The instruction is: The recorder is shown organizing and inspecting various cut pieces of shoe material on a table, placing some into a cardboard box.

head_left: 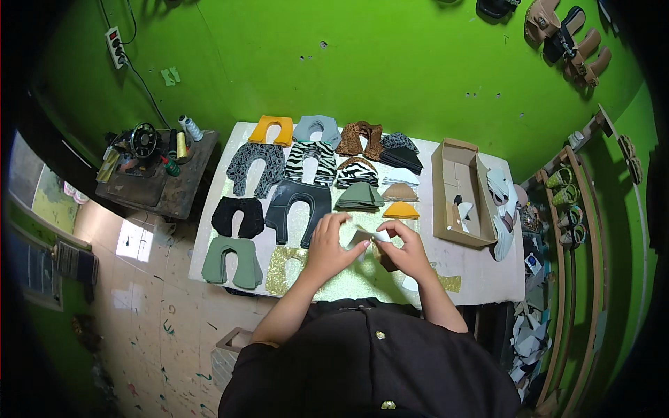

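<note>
Over the near middle of the table, my right hand point(405, 252) pinches a thin cut piece point(381, 236) with a white face. Beneath its fingers are brown pieces point(383, 260), partly hidden by the hand. My left hand point(330, 245) is just to the left, its thumb stretched toward a greyish piece point(358, 238) and its fingers spread apart from the thumb. Whether the thumb touches that piece I cannot tell. Under both hands lies a glittery gold sheet point(331, 284). Beyond them sit stacks of half-round pieces, orange point(402, 210) and green point(359, 198).
U-shaped pieces in black point(279, 209), green point(212, 259), zebra and leopard prints fill the table's left. A cardboard box point(440, 202) stands right, beside white sole-shaped pieces point(503, 240). A sewing machine point(143, 143) is far left; a sandal rack point(557, 292) stands right.
</note>
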Demonstrator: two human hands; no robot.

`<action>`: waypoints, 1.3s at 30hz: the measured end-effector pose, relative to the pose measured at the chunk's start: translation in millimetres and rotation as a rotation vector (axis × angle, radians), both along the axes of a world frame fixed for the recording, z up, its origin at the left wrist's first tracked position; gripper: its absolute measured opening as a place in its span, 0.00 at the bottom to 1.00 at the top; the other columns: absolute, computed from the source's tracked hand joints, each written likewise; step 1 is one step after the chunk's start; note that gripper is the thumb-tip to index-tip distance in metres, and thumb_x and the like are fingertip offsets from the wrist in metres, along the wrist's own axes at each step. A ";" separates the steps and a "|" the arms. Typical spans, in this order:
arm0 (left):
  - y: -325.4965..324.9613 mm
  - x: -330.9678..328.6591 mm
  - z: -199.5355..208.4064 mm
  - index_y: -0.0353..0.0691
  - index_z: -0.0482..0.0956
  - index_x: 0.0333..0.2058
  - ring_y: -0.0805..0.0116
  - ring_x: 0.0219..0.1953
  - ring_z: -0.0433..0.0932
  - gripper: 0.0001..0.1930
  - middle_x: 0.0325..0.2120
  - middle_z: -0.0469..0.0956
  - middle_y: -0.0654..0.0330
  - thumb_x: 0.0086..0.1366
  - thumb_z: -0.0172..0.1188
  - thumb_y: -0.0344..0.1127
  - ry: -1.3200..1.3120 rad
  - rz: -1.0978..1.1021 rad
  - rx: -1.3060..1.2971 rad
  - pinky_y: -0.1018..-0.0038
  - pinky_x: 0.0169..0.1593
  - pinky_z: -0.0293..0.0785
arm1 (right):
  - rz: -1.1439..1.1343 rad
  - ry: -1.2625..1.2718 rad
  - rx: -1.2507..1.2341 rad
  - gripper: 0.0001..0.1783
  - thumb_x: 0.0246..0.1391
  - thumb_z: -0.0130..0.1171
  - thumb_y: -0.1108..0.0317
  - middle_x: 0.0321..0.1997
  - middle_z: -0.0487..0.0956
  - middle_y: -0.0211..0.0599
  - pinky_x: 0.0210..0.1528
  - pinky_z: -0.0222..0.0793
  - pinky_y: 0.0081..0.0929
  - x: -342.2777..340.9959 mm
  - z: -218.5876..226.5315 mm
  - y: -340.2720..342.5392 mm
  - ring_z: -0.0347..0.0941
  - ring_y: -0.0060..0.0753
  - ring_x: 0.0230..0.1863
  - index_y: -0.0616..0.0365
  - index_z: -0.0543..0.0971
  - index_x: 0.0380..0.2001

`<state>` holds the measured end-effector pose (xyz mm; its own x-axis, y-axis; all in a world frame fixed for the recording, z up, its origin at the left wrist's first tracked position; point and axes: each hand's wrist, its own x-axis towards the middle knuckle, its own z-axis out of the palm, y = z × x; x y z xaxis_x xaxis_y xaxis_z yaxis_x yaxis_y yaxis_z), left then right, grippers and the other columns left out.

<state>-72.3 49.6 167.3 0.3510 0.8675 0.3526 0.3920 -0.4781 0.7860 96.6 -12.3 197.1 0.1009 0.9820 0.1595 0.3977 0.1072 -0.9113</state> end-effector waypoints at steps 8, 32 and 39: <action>23.9 -18.0 -15.2 0.34 0.77 0.34 0.72 0.33 0.74 0.12 0.29 0.76 0.57 0.60 0.58 0.38 -0.215 -0.414 -0.358 0.76 0.39 0.68 | -0.084 -0.100 -0.027 0.18 0.39 0.63 0.69 0.34 0.71 0.39 0.43 0.64 0.29 6.5 -9.4 -0.1 0.69 0.36 0.39 0.60 0.70 0.35; 25.9 -5.3 -52.8 0.38 0.71 0.41 0.66 0.48 0.69 0.16 0.39 0.72 0.58 0.59 0.59 0.42 0.085 -0.498 -0.217 0.69 0.52 0.59 | -0.006 0.401 -0.177 0.08 0.56 0.51 0.70 0.30 0.74 0.26 0.36 0.64 0.15 22.2 -7.5 -11.3 0.68 0.15 0.33 0.62 0.74 0.37; 25.4 -12.4 -82.6 0.37 0.66 0.34 0.73 0.26 0.77 0.10 0.25 0.70 0.64 0.66 0.51 0.38 -0.331 -0.681 -1.017 0.79 0.32 0.72 | -0.192 0.416 -0.321 0.08 0.54 0.55 0.70 0.15 0.66 0.16 0.16 0.48 0.13 43.6 -71.4 -21.0 0.55 0.07 0.15 0.59 0.72 0.37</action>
<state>-84.7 75.1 84.8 0.8540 0.4765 -0.2089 0.0205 0.3705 0.9286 140.2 -33.2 125.7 0.2737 0.9324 -0.2359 -0.0172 -0.2405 -0.9705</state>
